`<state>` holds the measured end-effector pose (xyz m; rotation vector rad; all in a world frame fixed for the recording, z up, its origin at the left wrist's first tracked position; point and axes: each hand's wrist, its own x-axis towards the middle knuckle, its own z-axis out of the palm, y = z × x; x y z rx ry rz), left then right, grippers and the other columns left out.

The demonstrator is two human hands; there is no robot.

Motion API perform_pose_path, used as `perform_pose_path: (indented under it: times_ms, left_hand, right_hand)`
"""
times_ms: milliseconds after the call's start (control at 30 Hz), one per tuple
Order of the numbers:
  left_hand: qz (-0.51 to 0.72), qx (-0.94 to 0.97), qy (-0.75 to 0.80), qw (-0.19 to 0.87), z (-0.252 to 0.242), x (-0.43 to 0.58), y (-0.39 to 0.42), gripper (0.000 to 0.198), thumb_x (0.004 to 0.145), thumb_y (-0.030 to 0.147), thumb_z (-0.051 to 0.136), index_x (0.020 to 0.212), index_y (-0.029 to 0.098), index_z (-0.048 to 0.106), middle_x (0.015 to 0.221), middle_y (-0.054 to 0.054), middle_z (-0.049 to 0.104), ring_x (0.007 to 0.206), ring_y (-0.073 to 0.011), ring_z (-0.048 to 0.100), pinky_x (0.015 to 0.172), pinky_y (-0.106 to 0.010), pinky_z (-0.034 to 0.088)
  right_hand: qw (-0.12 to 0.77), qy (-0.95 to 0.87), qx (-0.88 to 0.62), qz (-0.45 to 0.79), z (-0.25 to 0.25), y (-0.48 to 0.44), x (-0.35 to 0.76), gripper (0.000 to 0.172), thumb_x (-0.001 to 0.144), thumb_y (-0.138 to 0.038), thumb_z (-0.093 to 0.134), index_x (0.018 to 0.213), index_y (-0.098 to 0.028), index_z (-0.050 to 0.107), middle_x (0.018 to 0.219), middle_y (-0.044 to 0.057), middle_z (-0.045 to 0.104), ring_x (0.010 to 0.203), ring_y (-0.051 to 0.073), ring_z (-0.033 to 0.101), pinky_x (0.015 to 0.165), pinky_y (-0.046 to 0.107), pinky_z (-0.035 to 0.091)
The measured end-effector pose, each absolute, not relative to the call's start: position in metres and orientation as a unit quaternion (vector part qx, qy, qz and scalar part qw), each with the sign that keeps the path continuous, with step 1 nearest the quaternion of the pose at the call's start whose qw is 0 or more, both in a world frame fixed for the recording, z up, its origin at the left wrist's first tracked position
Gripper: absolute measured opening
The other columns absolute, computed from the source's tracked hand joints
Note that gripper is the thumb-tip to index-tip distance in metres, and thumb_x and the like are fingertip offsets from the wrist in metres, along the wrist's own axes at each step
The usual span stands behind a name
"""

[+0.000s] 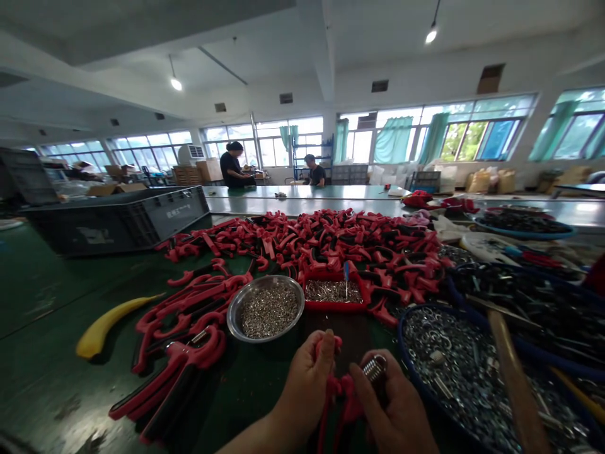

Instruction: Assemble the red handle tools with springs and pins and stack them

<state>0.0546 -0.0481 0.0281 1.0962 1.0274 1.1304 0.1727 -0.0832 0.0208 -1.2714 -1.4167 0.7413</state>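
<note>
At the bottom centre, the left hand [307, 381] grips a red plastic spring clamp [350, 403], and the right hand [399, 403] is closed on its other side and a coil spring [375, 368]. If the right hand slackened, the spring could slip into the blue basin [401, 334] at lower right. The clamp looks smooth, partly hidden; the spring, silvery, tightly wound.
</note>
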Motion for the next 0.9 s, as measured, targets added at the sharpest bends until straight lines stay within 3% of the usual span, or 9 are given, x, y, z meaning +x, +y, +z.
perform_pose_path:
  times_ms: [233,400,700,900]
  left_hand:
    - [0.484,0.533,0.458,0.522,0.030,0.058,-0.056,0.044,0.080,0.058,0.042,0.081,0.015,0.053,0.066,0.002,0.043,0.060,-0.0099,0.040,0.057,-0.021,0.035]
    - [0.481,0.578,0.462,0.470,0.033,0.056,-0.056,0.040,0.082,0.055,0.040,0.077,0.017,0.051,0.064,0.003,0.040,0.058,-0.0099,0.038,0.055,-0.021,0.033]
    - [0.452,0.605,0.472,0.455,0.025,0.058,-0.061,0.036,0.085,0.051,0.038,0.079,0.017,0.049,0.067,0.003,0.044,0.058,-0.0092,0.038,0.055,-0.021,0.034]
    - [0.428,0.611,0.442,0.498,0.011,0.060,-0.070,0.038,0.086,0.051,0.035,0.072,0.017,0.046,0.065,0.003,0.043,0.060,-0.0101,0.039,0.057,-0.021,0.034]
  right_hand:
    - [0.528,-0.612,-0.521,0.275,0.026,-0.087,0.178,0.023,0.083,-0.044,0.046,0.075,-0.022,0.045,0.058,-0.004,0.047,0.050,0.012,0.050,0.040,0.021,0.036]
    - [0.519,-0.622,-0.523,0.266,0.023,-0.090,0.181,0.024,0.083,-0.044,0.047,0.073,-0.022,0.045,0.051,-0.006,0.043,0.043,0.010,0.043,0.042,0.022,0.035]
    - [0.498,-0.657,-0.507,0.252,0.015,-0.092,0.179,0.017,0.085,-0.038,0.044,0.081,-0.022,0.046,0.057,-0.005,0.047,0.048,0.012,0.046,0.047,0.023,0.036]
    - [0.399,-0.710,-0.511,0.275,0.007,-0.092,0.185,0.016,0.084,-0.033,0.038,0.084,-0.020,0.046,0.067,0.001,0.058,0.059,0.016,0.055,0.056,0.026,0.040]
